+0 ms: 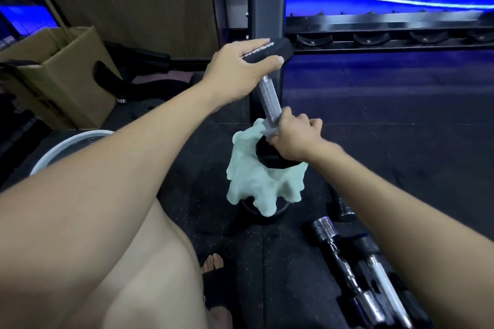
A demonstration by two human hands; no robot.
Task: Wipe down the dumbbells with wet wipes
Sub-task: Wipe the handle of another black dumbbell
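A dumbbell (268, 100) with black hex heads and a knurled silver handle stands tilted on end above the dark rubber floor. My left hand (238, 72) grips its upper black head. My right hand (294, 136) closes around the bottom of the handle, pressing a pale green wet wipe (254, 181) against it. The wipe drapes down over the lower head, most of which it hides. Two more dumbbells (361, 261) with chrome handles lie on the floor at the lower right, partly behind my right forearm.
A dark dumbbell rack (387, 37) with empty cradles runs along the back right, its upright post behind the held dumbbell. An open cardboard box (61, 74) stands at the left. A white-rimmed round bin (66, 146) sits beside my left arm. My sandalled foot (213, 275) rests below.
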